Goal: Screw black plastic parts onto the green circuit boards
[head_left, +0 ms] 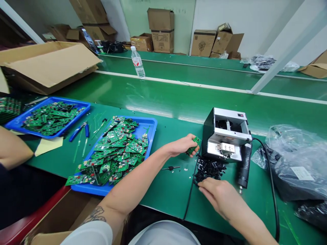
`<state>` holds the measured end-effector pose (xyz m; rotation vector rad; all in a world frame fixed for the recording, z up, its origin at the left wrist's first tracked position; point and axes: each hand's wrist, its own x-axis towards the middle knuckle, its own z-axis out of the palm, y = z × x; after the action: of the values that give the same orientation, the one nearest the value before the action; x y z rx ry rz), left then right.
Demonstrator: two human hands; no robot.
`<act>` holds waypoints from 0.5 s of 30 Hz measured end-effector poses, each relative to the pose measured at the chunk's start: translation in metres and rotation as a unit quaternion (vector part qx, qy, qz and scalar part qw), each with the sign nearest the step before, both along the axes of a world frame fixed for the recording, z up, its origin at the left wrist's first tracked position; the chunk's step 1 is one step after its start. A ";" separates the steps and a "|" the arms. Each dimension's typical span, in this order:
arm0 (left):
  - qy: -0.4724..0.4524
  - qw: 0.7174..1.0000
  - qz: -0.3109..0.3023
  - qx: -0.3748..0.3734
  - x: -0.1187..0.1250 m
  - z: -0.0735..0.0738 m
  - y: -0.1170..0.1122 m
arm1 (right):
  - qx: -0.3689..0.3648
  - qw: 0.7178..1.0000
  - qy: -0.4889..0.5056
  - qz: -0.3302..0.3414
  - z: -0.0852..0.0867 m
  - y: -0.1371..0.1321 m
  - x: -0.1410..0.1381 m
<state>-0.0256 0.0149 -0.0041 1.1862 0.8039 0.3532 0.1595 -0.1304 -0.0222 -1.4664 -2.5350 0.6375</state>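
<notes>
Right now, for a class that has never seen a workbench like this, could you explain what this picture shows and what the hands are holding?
This view comes from a camera worn on a person's head, looking down at their bare hands. The left hand holds a small green circuit board beside a compact silver-and-black benchtop machine. The right hand rests beside a heap of small black pieces. On the long green workbench sits a blue plastic tray piled with green circuit boards. At the far left, another person's forearm shows.
</notes>
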 end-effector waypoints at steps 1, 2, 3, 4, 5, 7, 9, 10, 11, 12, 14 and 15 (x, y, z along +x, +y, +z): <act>-0.003 0.999 -0.029 0.015 -0.002 0.002 -0.001 | -0.028 0.998 0.047 -0.015 0.007 0.007 0.004; -0.009 0.998 -0.057 0.036 -0.004 0.003 -0.001 | -0.054 0.993 0.094 -0.036 0.013 0.014 0.009; -0.016 0.995 -0.083 0.059 -0.006 0.003 -0.001 | -0.074 0.986 0.139 -0.061 0.018 0.021 0.014; -0.022 0.991 -0.105 0.080 -0.008 0.004 -0.001 | -0.083 0.977 0.178 -0.088 0.022 0.027 0.019; -0.027 0.987 -0.121 0.099 -0.009 0.004 -0.002 | -0.086 0.966 0.215 -0.115 0.024 0.032 0.024; -0.036 0.982 -0.141 0.122 -0.010 0.004 -0.002 | -0.088 0.938 0.291 -0.169 0.023 0.037 0.032; -0.047 0.979 -0.152 0.129 -0.008 0.002 -0.004 | -0.096 0.899 0.356 -0.237 0.017 0.038 0.037; -0.053 0.978 -0.154 0.130 -0.006 0.001 -0.006 | -0.101 0.879 0.380 -0.272 0.014 0.037 0.038; -0.059 0.978 -0.151 0.133 -0.003 -0.001 -0.007 | -0.104 0.861 0.397 -0.302 0.010 0.037 0.038; -0.066 0.977 -0.146 0.139 -0.001 -0.003 -0.009 | -0.104 0.847 0.408 -0.324 0.007 0.037 0.037; -0.077 0.976 -0.128 0.158 0.003 -0.006 -0.012 | -0.103 0.834 0.420 -0.343 0.004 0.038 0.033; -0.079 0.975 -0.119 0.168 0.005 -0.007 -0.014 | -0.104 0.831 0.424 -0.345 0.004 0.038 0.031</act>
<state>-0.0207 0.0012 -0.0114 1.5338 0.4665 0.3896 0.1906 -0.0922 -0.0184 -1.5249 -1.1936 1.1068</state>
